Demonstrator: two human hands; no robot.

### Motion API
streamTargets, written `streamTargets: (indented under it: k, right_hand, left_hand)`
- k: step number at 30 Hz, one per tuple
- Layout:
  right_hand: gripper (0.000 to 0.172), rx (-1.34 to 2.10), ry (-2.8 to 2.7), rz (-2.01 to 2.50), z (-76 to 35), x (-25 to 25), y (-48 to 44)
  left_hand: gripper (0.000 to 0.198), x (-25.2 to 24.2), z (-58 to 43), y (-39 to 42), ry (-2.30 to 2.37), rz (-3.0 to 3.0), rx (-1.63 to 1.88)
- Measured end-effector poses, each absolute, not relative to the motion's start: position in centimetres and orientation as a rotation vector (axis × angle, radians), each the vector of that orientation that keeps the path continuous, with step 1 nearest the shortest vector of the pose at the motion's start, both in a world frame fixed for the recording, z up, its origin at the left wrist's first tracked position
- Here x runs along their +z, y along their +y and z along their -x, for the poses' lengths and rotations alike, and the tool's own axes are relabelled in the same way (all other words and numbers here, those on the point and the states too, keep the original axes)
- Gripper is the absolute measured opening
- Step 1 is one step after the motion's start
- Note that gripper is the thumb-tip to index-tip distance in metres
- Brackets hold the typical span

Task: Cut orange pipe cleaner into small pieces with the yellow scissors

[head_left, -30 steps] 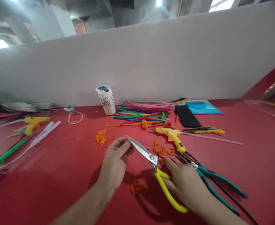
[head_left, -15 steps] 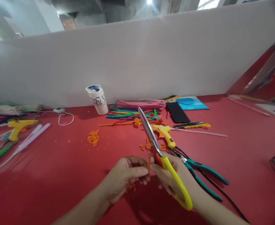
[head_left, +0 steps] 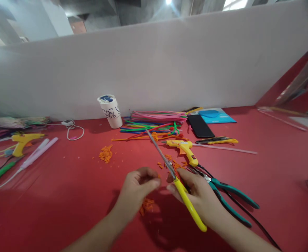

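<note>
My right hand (head_left: 195, 192) grips a pair of scissors (head_left: 186, 203) with yellow handles, the long metal blades pointing up and left. Its fingers partly hide the handles. To the left, my left hand (head_left: 139, 185) is closed in a pinch, with a bit of orange pipe cleaner just showing at the fingertips. Under that hand lies a small heap of orange pipe cleaner clippings (head_left: 147, 205) on the red table (head_left: 72, 203). More orange clippings (head_left: 177, 165) lie scattered behind the scissors, and another orange pile (head_left: 106, 154) is further left.
A yellow glue gun (head_left: 184, 148) and green-handled pliers (head_left: 232, 190) lie close to my right hand. Behind are bundles of coloured pipe cleaners (head_left: 157, 117), a phone (head_left: 200, 126), a utility knife (head_left: 218, 140) and a white tumbler (head_left: 112, 113). A second glue gun (head_left: 21, 143) lies far left.
My hands have moved apart, the left one shifting left and slightly up. The scissors have turned, their tips swinging lower and to the left. More of the clippings under my left hand now shows.
</note>
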State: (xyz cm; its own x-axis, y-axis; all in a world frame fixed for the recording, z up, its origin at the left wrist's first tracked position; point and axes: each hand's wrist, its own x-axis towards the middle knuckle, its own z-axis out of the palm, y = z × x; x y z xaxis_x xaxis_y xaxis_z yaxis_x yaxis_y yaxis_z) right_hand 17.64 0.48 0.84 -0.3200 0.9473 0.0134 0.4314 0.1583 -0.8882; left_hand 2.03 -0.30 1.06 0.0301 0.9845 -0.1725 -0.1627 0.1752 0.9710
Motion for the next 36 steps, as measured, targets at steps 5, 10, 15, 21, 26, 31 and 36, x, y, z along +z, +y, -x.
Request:
streamTargets:
  k: [5, 10, 15, 21, 26, 31, 36]
  right_hand:
    - [0.029, 0.613, -2.243, 1.503, -18.2, 0.6, 0.8]
    - [0.023, 0.229, -2.530, 1.476, -18.3, -0.3, 0.8]
    - [0.023, 0.065, -2.579, 1.424, -18.4, -0.9, 0.9]
    - [0.024, -0.035, -2.577, 1.387, -18.4, -1.0, 0.9]
    - [0.025, -0.072, -2.593, 1.408, -18.4, -1.0, 1.0]
    - [0.024, -0.033, -2.604, 1.412, -18.5, -1.1, 1.0]
    - [0.022, -0.031, -2.608, 1.421, -18.4, -1.0, 1.0]
  left_hand:
    - [0.005, 1.4, -0.3, 1.0, 1.069, -0.740, 1.466]
    - [0.006, 1.7, 0.3, 1.4, 1.042, -0.704, 1.509]
    - [0.007, 1.6, 0.2, 1.1, 1.023, -0.750, 1.525]
    - [0.008, 1.8, 0.1, 1.2, 1.022, -0.759, 1.521]
    - [0.008, 1.7, 0.2, 1.2, 1.019, -0.759, 1.520]
    - [0.005, 1.8, 0.2, 1.1, 1.043, -0.763, 1.528]
    - [0.006, 1.9, 0.2, 1.1, 1.038, -0.767, 1.516]
